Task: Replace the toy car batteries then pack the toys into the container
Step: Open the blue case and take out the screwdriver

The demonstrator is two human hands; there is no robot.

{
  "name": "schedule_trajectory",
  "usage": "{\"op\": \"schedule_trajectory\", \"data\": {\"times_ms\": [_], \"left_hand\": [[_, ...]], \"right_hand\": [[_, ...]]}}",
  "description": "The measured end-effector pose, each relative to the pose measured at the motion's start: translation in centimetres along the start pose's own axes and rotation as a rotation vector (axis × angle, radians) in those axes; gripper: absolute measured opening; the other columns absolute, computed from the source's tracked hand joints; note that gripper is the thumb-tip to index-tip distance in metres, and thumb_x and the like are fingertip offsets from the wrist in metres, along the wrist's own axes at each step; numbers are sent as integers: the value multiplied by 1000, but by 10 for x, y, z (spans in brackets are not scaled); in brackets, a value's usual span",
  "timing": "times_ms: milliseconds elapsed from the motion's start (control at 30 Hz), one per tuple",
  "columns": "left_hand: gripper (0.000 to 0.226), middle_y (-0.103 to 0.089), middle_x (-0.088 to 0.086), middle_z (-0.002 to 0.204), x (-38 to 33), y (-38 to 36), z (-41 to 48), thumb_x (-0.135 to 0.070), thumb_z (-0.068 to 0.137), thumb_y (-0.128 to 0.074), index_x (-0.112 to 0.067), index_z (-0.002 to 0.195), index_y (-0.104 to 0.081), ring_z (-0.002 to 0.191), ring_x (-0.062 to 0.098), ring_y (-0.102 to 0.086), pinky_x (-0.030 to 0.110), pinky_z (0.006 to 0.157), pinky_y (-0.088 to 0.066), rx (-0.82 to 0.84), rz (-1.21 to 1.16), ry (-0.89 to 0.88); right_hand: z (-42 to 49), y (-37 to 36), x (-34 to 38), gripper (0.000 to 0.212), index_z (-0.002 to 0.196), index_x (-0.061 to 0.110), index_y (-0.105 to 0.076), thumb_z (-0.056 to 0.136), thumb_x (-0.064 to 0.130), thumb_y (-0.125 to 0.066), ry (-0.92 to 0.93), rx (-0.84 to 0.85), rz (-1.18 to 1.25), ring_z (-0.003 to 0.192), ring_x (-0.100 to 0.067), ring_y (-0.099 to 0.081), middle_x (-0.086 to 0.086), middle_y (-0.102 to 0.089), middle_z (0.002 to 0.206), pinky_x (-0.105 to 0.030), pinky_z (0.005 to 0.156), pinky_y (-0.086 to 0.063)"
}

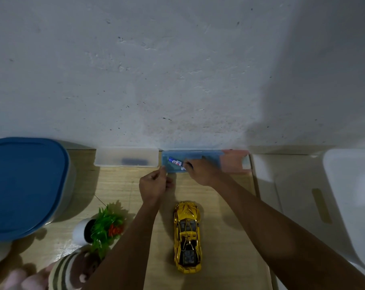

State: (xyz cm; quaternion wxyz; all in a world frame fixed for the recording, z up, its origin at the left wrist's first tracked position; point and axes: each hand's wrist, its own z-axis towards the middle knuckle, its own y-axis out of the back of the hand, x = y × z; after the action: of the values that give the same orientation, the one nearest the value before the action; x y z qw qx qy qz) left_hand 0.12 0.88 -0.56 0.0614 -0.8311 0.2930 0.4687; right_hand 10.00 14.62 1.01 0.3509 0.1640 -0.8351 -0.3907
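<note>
A shiny gold toy car [187, 236] lies on the wooden table, nose pointing toward the wall. Beyond it a shallow blue tray [206, 156] sits against the wall. My right hand [201, 171] reaches into the tray and pinches a blue-and-white battery [176, 162] at its near end. A second battery [183, 168] lies just beside the fingers. My left hand [154, 184] rests at the tray's left front corner with fingers curled; whether it grips the rim is unclear. A large container with a blue lid [24, 185] stands at the left.
A frosted clear box [126, 158] holding something dark sits left of the tray. A small potted fake plant [102, 225] and plush toys [73, 271] lie near left. A white bin [351, 201] stands at the right. The wall rises directly behind.
</note>
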Motion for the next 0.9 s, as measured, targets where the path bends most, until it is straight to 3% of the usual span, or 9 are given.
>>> {"op": "schedule_trajectory", "data": {"times_ms": [167,300,400,500,633,800,900], "left_hand": [[26,-72,8,60,0,2,-2,-27,93,-65,-19,69,-74,60,28,-72,43,69,-62,3,-4,-32],[28,-72,6,59,2,3,-1,-29,93,-65,-21,67,-73,60,26,-72,45,72,-61,3,26,-47],[29,-72,4,59,2,3,-1,-30,93,-64,-23,66,-73,59,24,-72,47,71,-61,3,38,-57],[26,-72,3,59,1,3,-3,-29,93,-64,-24,69,-73,59,23,-72,47,70,-61,1,37,-69],[28,-72,1,59,2,3,-3,-31,93,-64,-31,66,-70,59,21,-71,45,72,-61,12,52,-86],[30,-71,2,57,1,2,-3,-31,93,-64,-32,64,-70,57,21,-71,42,70,-61,10,51,-99],[27,-71,1,57,2,1,-1,-32,93,-64,-29,67,-72,55,18,-70,40,69,-61,7,50,-101]], "right_hand": [[8,8,1,30,100,16,-64,101,37,-44,40,74,32,67,-15,-54,0,-60,77,-33,62,-42],[8,10,5,36,106,17,-61,101,46,-40,79,210,-78,79,-16,-56,0,-60,91,-31,67,-44],[9,10,7,29,94,18,-54,102,41,-39,87,217,-42,72,-16,-54,-3,-58,83,-32,65,-42],[12,11,7,19,93,23,-46,103,37,-38,51,150,12,70,-20,-54,-2,-55,77,-37,64,-42],[13,6,15,18,105,23,-48,104,35,-34,42,54,-6,79,-22,-59,-7,-65,97,-40,71,-49],[19,0,26,27,109,26,-63,97,46,-48,74,-188,-179,81,-19,-65,0,-71,95,-30,68,-51],[21,1,29,32,110,29,-67,94,52,-51,71,-225,-286,84,-18,-66,2,-72,95,-28,67,-48]]}}
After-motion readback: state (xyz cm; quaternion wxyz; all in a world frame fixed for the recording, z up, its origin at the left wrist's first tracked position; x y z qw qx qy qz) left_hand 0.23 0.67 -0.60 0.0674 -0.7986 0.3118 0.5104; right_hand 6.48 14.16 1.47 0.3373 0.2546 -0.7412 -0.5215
